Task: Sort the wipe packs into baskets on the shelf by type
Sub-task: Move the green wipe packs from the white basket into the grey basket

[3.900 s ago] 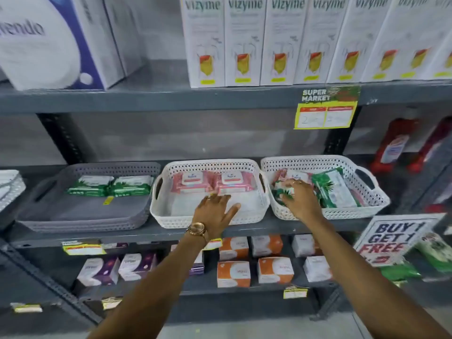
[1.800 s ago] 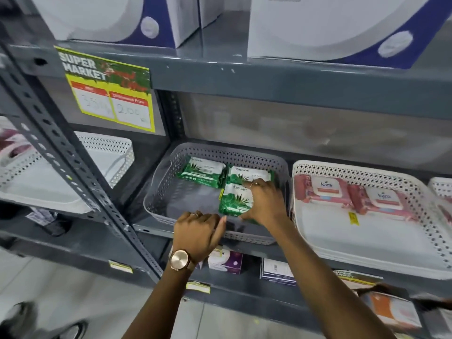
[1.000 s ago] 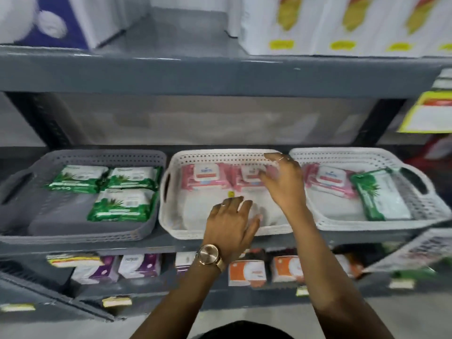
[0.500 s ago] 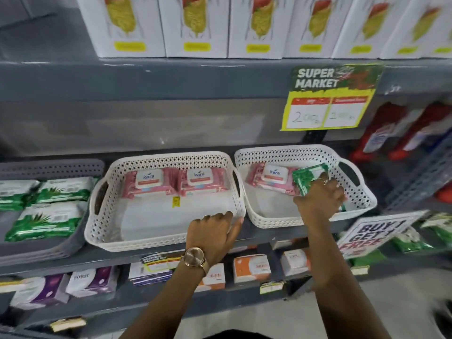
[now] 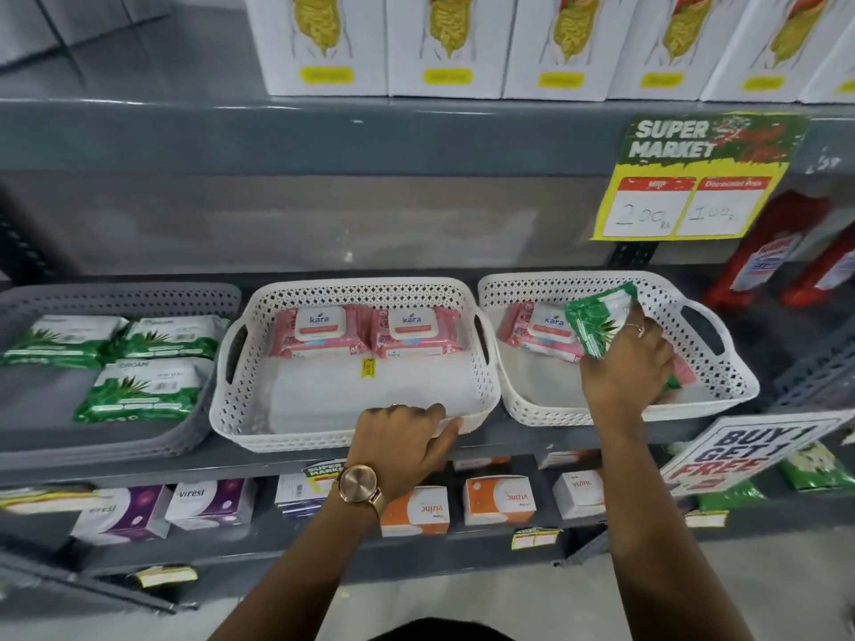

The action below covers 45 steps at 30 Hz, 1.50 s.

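Note:
Three baskets stand side by side on the middle shelf. The grey basket on the left holds three green wipe packs. The middle white basket has two pink Kara packs at its back. In the right white basket lies one pink Kara pack. My right hand is inside that basket, shut on a green wipe pack lifted and tilted above the floor of the basket. Something pink and green shows under that hand. My left hand rests on the middle basket's front rim.
A shelf above carries white boxes and a hanging price sign. Red bottles stand to the right of the baskets. A "Buy 1 Get 1 Free" card hangs below the right basket. Small boxes fill the lower shelf.
My right hand has closed on the green pack in the right basket and raised it a little. My left hand stays at the middle basket's front rim.

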### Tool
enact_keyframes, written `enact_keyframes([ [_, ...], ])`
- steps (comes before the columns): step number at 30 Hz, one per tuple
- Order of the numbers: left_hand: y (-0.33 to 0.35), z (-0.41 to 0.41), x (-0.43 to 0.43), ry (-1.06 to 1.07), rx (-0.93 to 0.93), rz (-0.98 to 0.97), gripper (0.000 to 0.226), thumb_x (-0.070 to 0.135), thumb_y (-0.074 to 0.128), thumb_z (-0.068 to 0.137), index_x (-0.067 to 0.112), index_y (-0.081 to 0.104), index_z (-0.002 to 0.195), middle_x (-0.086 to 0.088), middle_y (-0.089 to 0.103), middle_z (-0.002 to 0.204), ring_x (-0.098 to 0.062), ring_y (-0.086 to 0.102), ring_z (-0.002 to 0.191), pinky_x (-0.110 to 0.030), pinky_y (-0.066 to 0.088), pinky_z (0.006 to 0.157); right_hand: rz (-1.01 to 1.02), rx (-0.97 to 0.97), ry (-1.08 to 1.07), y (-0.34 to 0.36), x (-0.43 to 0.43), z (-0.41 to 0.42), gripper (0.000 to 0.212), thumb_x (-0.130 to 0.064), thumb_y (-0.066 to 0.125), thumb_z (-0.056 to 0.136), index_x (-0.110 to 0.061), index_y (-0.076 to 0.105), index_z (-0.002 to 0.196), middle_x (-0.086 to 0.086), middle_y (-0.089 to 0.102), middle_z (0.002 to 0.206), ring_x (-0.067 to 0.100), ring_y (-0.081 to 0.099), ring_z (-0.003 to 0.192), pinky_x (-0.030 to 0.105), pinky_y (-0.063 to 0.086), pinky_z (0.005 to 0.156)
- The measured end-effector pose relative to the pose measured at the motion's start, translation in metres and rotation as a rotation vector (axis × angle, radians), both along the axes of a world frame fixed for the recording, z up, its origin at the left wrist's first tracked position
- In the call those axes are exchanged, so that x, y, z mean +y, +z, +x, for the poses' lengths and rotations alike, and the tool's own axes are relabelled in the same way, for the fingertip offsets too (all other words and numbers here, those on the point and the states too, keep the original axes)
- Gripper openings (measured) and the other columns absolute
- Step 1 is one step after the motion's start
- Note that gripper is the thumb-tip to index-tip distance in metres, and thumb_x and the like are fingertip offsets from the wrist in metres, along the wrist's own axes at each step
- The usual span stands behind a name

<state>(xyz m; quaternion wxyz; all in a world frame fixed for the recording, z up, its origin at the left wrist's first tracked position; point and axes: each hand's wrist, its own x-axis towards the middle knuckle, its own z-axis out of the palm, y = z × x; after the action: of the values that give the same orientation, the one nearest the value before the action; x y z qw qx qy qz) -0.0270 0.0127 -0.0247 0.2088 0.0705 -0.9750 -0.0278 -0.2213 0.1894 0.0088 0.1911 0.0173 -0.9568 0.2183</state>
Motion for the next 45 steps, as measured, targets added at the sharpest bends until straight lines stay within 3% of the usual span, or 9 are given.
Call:
enact_keyframes([
  [6,0.006,0.038,-0.042,-0.030,0.045,-0.065,0.038,0.047,0.038,0.091,0.023,0.063,0.075,0.003,0.061,0.050,-0.019,0.055,0.041,-0.019,0.032,0.044,-0.120,0.089,0.216,0.040,-0.067,0.051,0.088,-0.015,0.080,0.066,-0.017,0.034,0.141,0.021,0.047,0.138,0.042,0.043,0.124,0.051,0.033,0.104],
  [9,0.009,0.066,-0.073,-0.053,0.043,-0.063,0.034,0.042,0.041,0.091,0.022,0.065,0.078,0.002,0.066,0.057,-0.021,0.059,0.046,-0.024,0.044,0.051,-0.146,0.094,0.346,0.051,-0.117,0.086,0.089,-0.021,0.082,0.065,-0.019,0.036,0.141,0.018,0.051,0.135,0.040,0.045,0.123,0.053,0.038,0.103],
  [14,0.015,0.124,-0.135,-0.042,0.022,0.044,0.025,0.037,0.044,0.090,0.024,0.066,0.089,0.002,0.073,0.077,-0.024,0.067,0.069,-0.032,0.054,0.074,-0.152,0.041,0.559,0.050,-0.210,0.153,0.090,-0.023,0.082,0.061,-0.019,0.039,0.140,0.015,0.054,0.132,0.038,0.047,0.122,0.047,0.039,0.101],
  [17,0.010,0.164,-0.176,-0.115,0.034,0.071,0.024,0.032,0.048,0.090,0.021,0.066,0.101,0.001,0.072,0.103,-0.022,0.064,0.103,-0.039,0.051,0.089,-0.112,0.046,0.680,0.048,-0.267,0.196,0.089,-0.027,0.081,0.061,-0.021,0.040,0.139,0.013,0.057,0.130,0.037,0.050,0.118,0.046,0.042,0.096],
  [19,0.009,0.185,-0.197,-0.141,0.107,0.037,0.023,0.029,0.052,0.089,0.019,0.068,0.101,0.002,0.071,0.109,-0.019,0.061,0.109,-0.037,0.047,0.096,-0.095,0.041,0.748,0.049,-0.298,0.218,0.091,-0.027,0.082,0.061,-0.020,0.040,0.140,0.013,0.057,0.130,0.036,0.050,0.117,0.044,0.043,0.094],
  [23,0.010,0.230,-0.241,-0.071,0.212,0.046,0.019,0.023,0.055,0.088,0.017,0.067,0.101,0.000,0.070,0.110,-0.020,0.060,0.105,-0.033,0.048,0.089,-0.054,-0.054,0.897,0.052,-0.357,0.260,0.094,-0.030,0.082,0.061,-0.026,0.036,0.143,0.007,0.052,0.137,0.030,0.042,0.127,0.041,0.036,0.103],
  [30,0.007,0.289,-0.313,0.367,0.185,0.126,0.030,0.033,0.045,0.094,0.016,0.069,0.088,-0.002,0.073,0.091,-0.025,0.063,0.092,-0.035,0.046,0.081,0.140,-0.188,1.102,0.031,-0.451,0.310,0.103,-0.037,0.086,0.058,-0.022,0.033,0.144,0.009,0.049,0.144,0.031,0.045,0.130,0.045,0.042,0.106],
  [36,0.005,0.295,-0.324,0.368,0.025,0.146,0.041,0.038,0.034,0.096,0.019,0.070,0.090,0.002,0.073,0.096,-0.020,0.061,0.101,-0.033,0.035,0.091,0.273,-0.261,1.193,0.011,-0.496,0.335,0.106,-0.039,0.084,0.062,-0.018,0.024,0.147,0.012,0.045,0.145,0.034,0.039,0.132,0.043,0.034,0.109],
  [45,0.006,0.291,-0.323,0.397,0.014,0.123,0.040,0.037,0.033,0.097,0.022,0.068,0.085,0.003,0.072,0.095,-0.018,0.062,0.097,-0.031,0.033,0.085,0.261,-0.275,1.245,0.000,-0.499,0.333,0.102,-0.042,0.081,0.064,-0.017,0.027,0.146,0.011,0.044,0.145,0.033,0.038,0.133,0.044,0.032,0.112],
])
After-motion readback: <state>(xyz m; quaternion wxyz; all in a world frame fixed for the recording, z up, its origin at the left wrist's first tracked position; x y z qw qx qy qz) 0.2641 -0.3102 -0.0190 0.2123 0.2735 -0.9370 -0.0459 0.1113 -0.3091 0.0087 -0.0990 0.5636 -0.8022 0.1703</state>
